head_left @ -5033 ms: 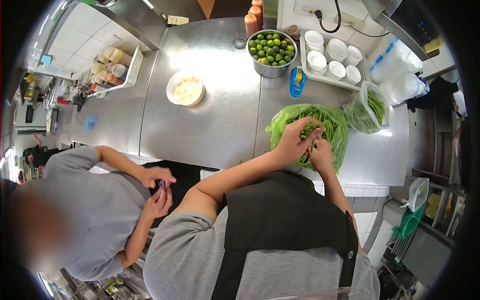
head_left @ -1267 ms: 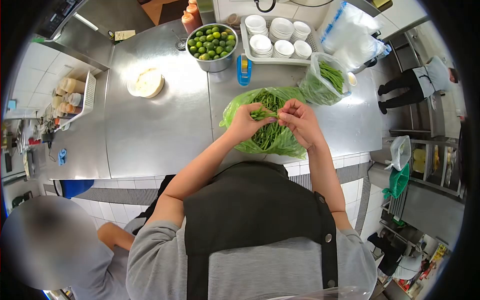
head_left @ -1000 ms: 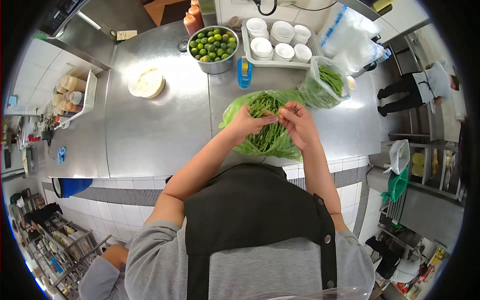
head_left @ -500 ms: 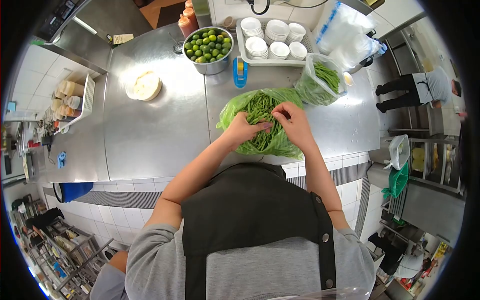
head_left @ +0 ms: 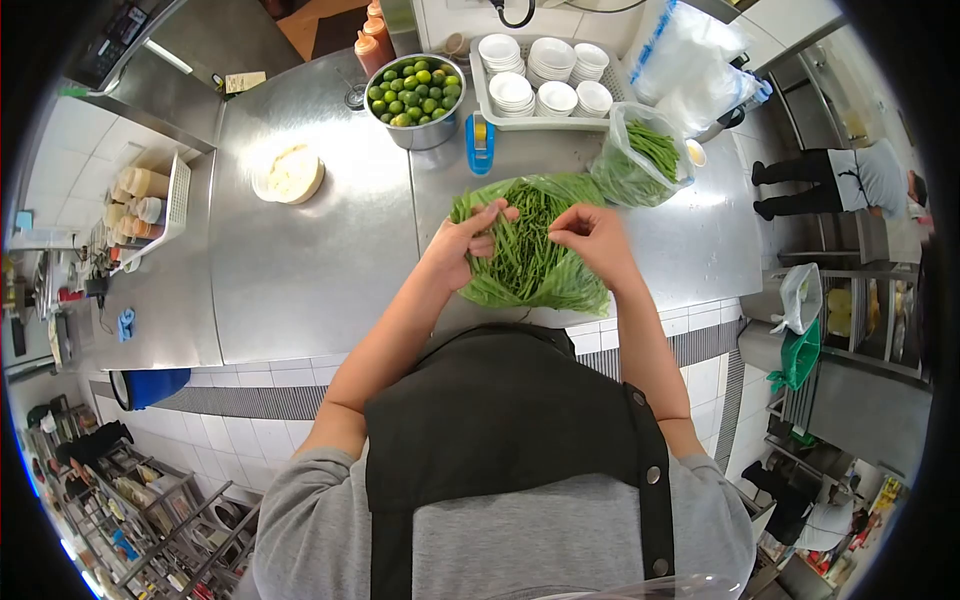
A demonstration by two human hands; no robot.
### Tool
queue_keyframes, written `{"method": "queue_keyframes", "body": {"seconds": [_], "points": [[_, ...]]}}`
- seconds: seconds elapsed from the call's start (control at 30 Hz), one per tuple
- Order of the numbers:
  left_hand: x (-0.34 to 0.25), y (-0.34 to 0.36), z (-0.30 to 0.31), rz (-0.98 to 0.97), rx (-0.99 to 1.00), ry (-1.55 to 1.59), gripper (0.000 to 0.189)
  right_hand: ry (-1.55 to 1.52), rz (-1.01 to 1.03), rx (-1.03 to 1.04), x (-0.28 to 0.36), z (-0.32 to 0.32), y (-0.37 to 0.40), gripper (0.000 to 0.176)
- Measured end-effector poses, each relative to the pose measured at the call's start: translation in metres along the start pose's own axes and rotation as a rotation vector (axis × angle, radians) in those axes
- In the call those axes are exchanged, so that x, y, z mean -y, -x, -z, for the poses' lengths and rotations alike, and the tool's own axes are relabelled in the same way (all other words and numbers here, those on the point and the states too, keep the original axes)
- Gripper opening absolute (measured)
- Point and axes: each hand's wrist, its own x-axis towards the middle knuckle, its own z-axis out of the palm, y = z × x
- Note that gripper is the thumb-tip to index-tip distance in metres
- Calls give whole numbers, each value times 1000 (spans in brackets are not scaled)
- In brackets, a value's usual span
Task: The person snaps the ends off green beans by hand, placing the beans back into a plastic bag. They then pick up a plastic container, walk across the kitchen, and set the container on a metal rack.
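Note:
A green plastic bag (head_left: pixel 570 295) lies open on the steel counter in front of me, filled with thin green beans (head_left: pixel 535 245). At its left side my left hand (head_left: pixel 465 245) is closed around a bunch of beans, whose ends stick out past the fingers. Over the bag's right part, my right hand (head_left: pixel 592 240) has thumb and forefinger pinched together. Whatever is between those fingertips is too small to make out. Just beyond the right hand stands a clear bag of green beans (head_left: pixel 650 155).
A steel pot of limes (head_left: pixel 418 135), a blue tape dispenser (head_left: pixel 480 145) and a white crate (head_left: pixel 545 124) of stacked small bowls are at the back. A round pale tub (head_left: pixel 288 174) sits at left. Another person (head_left: pixel 830 175) stands far right.
My left hand has moved left and turned up, bringing a bunch of green beans to the bag's left edge. My right hand has shifted slightly right, still pinching.

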Motion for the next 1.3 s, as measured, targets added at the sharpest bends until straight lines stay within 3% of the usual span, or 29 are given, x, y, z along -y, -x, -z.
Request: {"method": "queue_keyframes", "body": {"seconds": [0.03,0.13,0.23,0.43,0.47,0.57,0.67,0.8,0.9,1.0,1.1,1.2,1.3], "points": [[-3,1,-3,-16,-28,14,21,89,-9,6,-6,-5,-3,10],[-8,3,-11,-73,-94,32,22,149,257,-148,-18,-24,-5,17],[-8,5,-10,-139,-129,0,23,193,184,-54,-13,-28,-3,25],[-1,2,-12,-208,-192,51,26,-178,68,11,2,-51,11,37],[-2,1,-12,-209,-197,54,26,-137,152,-14,-8,-55,8,31],[-2,0,-17,-228,-229,42,26,114,138,-45,1,-59,14,24],[0,4,-26,-325,-296,-60,24,159,232,-147,-5,-68,12,18],[8,20,-46,-550,-324,-468,19,7,31,-170,-12,-85,8,17],[17,24,-48,-667,-285,-550,19,-147,-94,-85,-37,-100,-1,20],[9,20,-39,-578,-242,-496,25,38,-10,-28,-48,-104,8,23],[-1,14,-23,-315,-224,-55,33,377,2,-72,-18,-90,20,23],[3,13,-11,-165,-169,70,33,513,12,-168,-14,-65,11,25],[23,2,14,-53,-33,79,28,550,157,-344,-31,-37,-3,24]]}}
